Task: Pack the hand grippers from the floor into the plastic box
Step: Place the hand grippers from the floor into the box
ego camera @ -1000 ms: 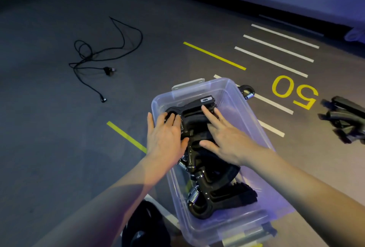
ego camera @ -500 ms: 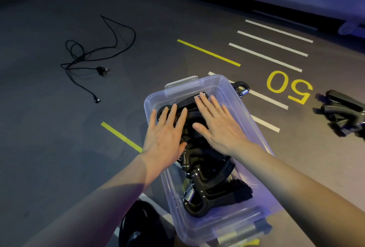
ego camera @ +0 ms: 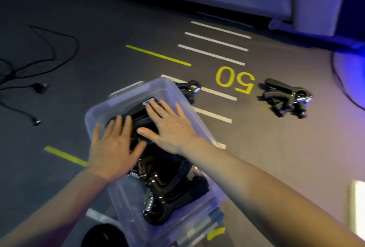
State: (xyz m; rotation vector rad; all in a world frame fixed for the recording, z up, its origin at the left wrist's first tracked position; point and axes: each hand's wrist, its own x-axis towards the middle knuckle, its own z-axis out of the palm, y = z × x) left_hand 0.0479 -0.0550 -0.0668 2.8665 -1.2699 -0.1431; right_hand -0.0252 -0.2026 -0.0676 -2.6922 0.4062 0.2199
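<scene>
I see a heap of black spring-loaded hand grippers (ego camera: pixel 167 185) filling the clear plastic box (ego camera: pixel 126 205) on the grey floor (ego camera: pixel 276 158). My left hand (ego camera: pixel 113 148) and right hand (ego camera: pixel 170 126) lie flat on the heap, fingers straight, grasping nothing. More black grippers (ego camera: pixel 284 98) sit on the floor right of the box, beside the yellow painted "50" (ego camera: pixel 235 81).

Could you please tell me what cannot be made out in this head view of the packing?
- Hand grippers in the plastic box: the left hand and right hand lie flat over the pile, so the count is unclear.
- Gripper behind the box: the box wall hides most of it.
- Cluster on the floor: overlapping, number uncertain.
- Cable: cut off by the left edge.
</scene>
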